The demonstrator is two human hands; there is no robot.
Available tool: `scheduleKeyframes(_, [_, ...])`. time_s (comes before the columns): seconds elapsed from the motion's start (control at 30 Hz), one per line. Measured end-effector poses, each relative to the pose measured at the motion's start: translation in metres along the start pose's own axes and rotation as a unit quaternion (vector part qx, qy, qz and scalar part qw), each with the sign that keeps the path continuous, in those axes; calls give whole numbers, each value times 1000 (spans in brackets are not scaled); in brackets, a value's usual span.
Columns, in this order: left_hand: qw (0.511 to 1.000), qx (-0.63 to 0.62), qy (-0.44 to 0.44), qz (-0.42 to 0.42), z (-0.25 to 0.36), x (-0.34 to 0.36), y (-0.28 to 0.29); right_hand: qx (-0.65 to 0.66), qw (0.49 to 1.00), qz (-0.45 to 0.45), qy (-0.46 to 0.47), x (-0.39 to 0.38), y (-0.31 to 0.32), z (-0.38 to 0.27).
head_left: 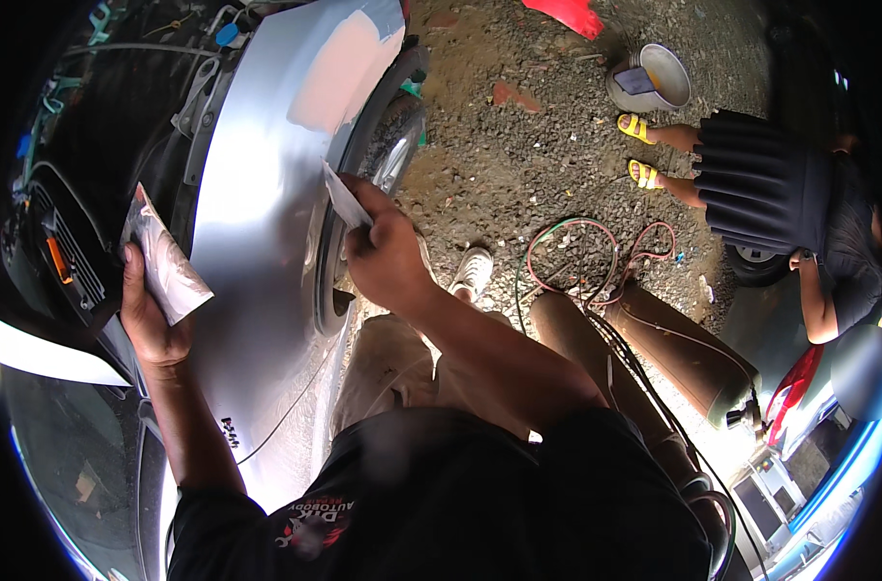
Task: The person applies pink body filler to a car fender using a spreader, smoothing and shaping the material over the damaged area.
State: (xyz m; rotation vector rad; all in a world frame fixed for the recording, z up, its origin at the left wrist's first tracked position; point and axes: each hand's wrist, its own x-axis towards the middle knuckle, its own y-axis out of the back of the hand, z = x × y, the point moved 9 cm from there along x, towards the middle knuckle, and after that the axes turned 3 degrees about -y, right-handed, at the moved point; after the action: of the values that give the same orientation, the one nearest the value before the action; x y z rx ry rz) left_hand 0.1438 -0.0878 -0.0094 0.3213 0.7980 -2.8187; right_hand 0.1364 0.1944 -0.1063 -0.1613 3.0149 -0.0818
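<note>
A silver car fender (252, 208) stretches before me, with a pale pink patch of body filler (349, 73) at its far end. My left hand (157, 324) grips a flat mixing board (170, 266) smeared with pale putty, held over the engine bay side of the fender. In my right hand (392, 257) is a thin, flat, pale spreader (344, 198), pinched between thumb and fingers. That hand is over the wheel arch edge, nearer to me than the patch; whether the spreader touches the metal I cannot tell.
The open engine bay (102, 145) lies left. Gravel ground (499, 165) holds a bucket (651, 77), coiled hoses (572, 228) and two brown gas cylinders (678, 353) at right. Another person in a dark pleated skirt (765, 184) and yellow sandals stands at far right.
</note>
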Motion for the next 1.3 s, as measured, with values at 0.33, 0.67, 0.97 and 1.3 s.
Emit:
scheduleKeyframes(0.33, [992,76,101,-3,-65,-4,-56,-52,944,-101,309,-81,10,-158])
scheduleKeyframes(0.67, [987,134,88,-1,-83,12,-100,-121,923,-46,361,-88,26,-137])
scheduleKeyframes(0.97, [958,-46,74,-273,-74,16,-170,-221,967,-26,122,-57,33,-14])
scheduleKeyframes(1.3, [976,0,35,-215,-16,19,-105,-61,980,190,9,107,149,74])
